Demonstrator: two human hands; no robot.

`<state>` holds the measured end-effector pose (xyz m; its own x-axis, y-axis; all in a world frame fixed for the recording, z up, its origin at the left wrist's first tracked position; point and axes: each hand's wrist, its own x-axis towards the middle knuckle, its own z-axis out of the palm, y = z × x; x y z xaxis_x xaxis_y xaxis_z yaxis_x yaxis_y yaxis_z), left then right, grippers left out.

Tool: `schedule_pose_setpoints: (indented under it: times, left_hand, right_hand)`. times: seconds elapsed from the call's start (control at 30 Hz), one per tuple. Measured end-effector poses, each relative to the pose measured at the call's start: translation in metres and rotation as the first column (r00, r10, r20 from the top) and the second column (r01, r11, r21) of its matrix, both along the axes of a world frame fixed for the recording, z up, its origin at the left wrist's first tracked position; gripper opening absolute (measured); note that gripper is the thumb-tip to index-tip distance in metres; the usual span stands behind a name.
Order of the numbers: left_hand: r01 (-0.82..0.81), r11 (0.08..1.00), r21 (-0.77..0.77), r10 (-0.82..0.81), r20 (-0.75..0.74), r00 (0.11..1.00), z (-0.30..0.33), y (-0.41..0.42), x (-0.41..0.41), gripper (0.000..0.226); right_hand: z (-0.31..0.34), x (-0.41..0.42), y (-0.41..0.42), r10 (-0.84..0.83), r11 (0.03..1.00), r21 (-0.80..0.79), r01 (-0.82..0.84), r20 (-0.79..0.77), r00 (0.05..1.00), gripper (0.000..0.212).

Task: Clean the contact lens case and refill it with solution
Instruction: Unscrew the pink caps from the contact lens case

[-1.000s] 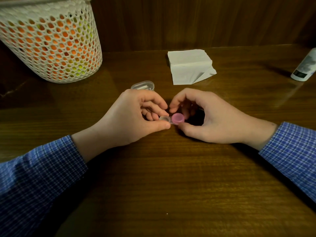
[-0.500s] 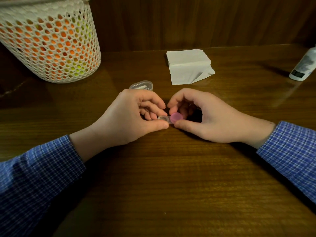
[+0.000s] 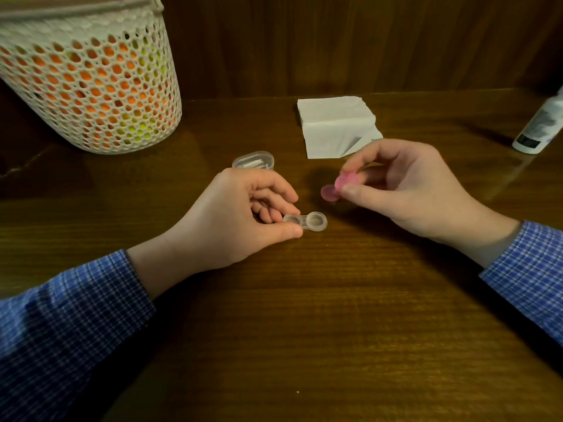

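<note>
A clear two-well contact lens case [image 3: 306, 222] lies on the wooden table, both wells uncovered. My left hand [image 3: 231, 214] pinches its left end between thumb and fingers. My right hand [image 3: 399, 190] hovers to the right and slightly above, thumb and forefinger closed on a pink cap [image 3: 347, 180]. A second pink cap [image 3: 329, 193] shows just below and left of it, touching my thumb tip; whether it rests on the table I cannot tell. The white solution bottle [image 3: 540, 126] stands at the far right edge.
A white mesh basket [image 3: 91, 83] with orange and yellow contents stands at the back left. A folded white tissue [image 3: 335, 126] lies at the back centre. A small clear plastic box [image 3: 253, 160] sits just behind my left hand. A wooden wall closes the back.
My right hand has lifted the pink cap off the case's right well and moved up and to the right. My left hand still holds the case in place.
</note>
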<state>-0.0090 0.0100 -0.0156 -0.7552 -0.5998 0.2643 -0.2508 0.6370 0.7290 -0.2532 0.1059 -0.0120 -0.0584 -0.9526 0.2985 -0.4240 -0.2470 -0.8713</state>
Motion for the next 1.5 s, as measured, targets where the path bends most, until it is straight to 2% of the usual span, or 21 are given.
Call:
schedule_pose_setpoints:
  times: [0.1,0.17,0.27,0.43,0.6,0.7,0.8,0.93,1.2,1.33,1.5]
  left_hand:
    - [0.001,1.0,0.0,-0.001,0.002,1.0,0.0,0.0,-0.001,0.037]
    - [0.001,1.0,-0.004,-0.001,0.001,1.0,0.001,0.0,-0.001,0.037]
    - [0.003,1.0,-0.001,-0.003,-0.001,1.0,0.0,0.0,0.0,0.037]
    - [0.001,1.0,0.002,-0.001,-0.002,1.0,0.0,0.001,0.0,0.037]
    - [-0.004,1.0,0.014,0.004,0.004,1.0,0.0,0.001,0.0,0.037]
    - [-0.013,1.0,0.015,0.013,0.011,1.0,0.001,0.001,0.0,0.037]
    - [-0.018,1.0,-0.004,0.018,0.021,1.0,0.002,0.002,0.0,0.036]
    - [-0.014,1.0,-0.011,0.014,0.017,1.0,0.002,0.002,0.0,0.036]
    - [-0.007,1.0,0.018,0.007,0.0,1.0,0.001,0.001,0.001,0.037]
    - [-0.004,1.0,0.022,0.004,-0.001,1.0,0.001,0.001,0.001,0.037]
    - [-0.007,0.999,0.036,0.008,-0.011,1.0,0.001,0.002,0.002,0.036]
  right_hand:
    - [0.0,-0.002,0.0,-0.195,0.98,-0.023,0.195,-0.24,0.951,0.03]
    - [0.002,-0.003,0.0,-0.251,0.965,-0.011,0.262,-0.328,0.911,0.031]
    - [0.001,-0.004,-0.002,-0.25,0.961,0.015,0.277,-0.389,0.887,0.013]
    - [0.001,-0.004,-0.003,-0.238,0.952,0.076,0.296,-0.42,0.876,0.016]
    - [0.007,0.002,0.001,-0.241,0.958,0.015,0.287,-0.501,0.831,0.033]
    - [0.014,0.017,0.011,-0.145,0.978,0.0,0.207,-0.715,0.684,0.061]
    - [0.019,0.034,0.021,-0.071,0.967,0.083,0.242,-0.823,0.564,0.081]
    - [0.028,0.045,0.034,0.004,0.936,0.183,0.299,-0.859,0.511,0.097]
    - [0.025,0.049,0.057,0.081,0.933,0.262,0.248,-0.822,0.563,0.107]
    - [0.018,0.05,0.043,0.061,0.942,0.231,0.243,-0.831,0.553,0.111]
    - [0.01,0.046,0.025,0.003,0.942,0.19,0.277,-0.829,0.559,0.105]
